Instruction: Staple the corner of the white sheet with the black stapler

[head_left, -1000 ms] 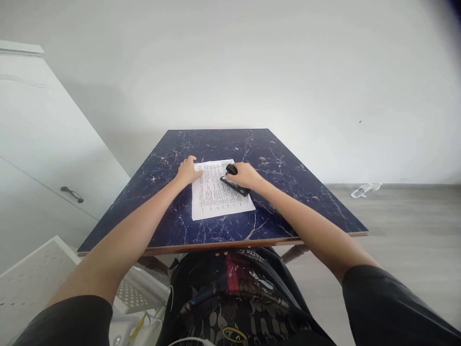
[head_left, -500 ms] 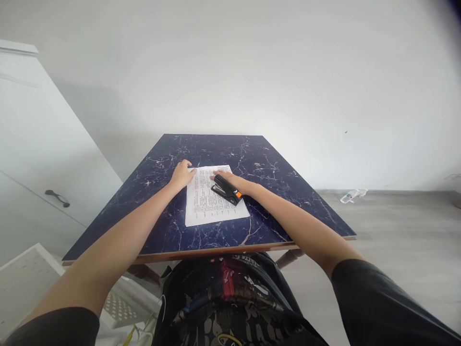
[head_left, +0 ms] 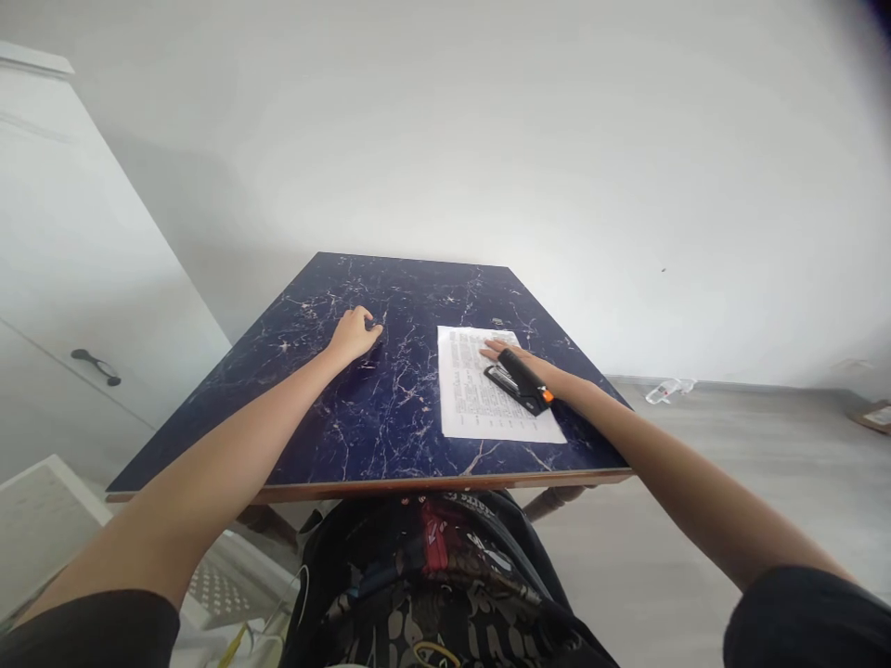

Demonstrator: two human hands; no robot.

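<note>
A: Taking the head view, where are the main things?
B: The printed sheets (head_left: 463, 394) lie flat on the blue marbled tabletop (head_left: 390, 408), right of the frame's centre. The black stapler (head_left: 516, 382) is over their right half, against the right hand (head_left: 533, 365); whether it rests on the paper I can't make out.

A: And the grip on each side?
B: The left hand (head_left: 355, 334), left of centre, has a loosely curled grip with a gap between thumb and fingers, and nothing shows in it. The right hand's fingers stretch over the sheets. Its thumb is hidden, so I can't say whether that grip is closed around the stapler.

A: Which step would you call this?
B: I'd judge it to be placing or steadying the sheets under the right hand, with the stapler kept alongside. The next move seems to call for raising that hand gently, so the paper doesn't drag.

A: Which way does everything point?
B: The stapler's long axis runs diagonally, its gaping mouth towards the upper left and its orange-marked end (head_left: 548, 394) towards the lower right. The sheets' long axis seems to run from the bottom of the frame towards the top.
</note>
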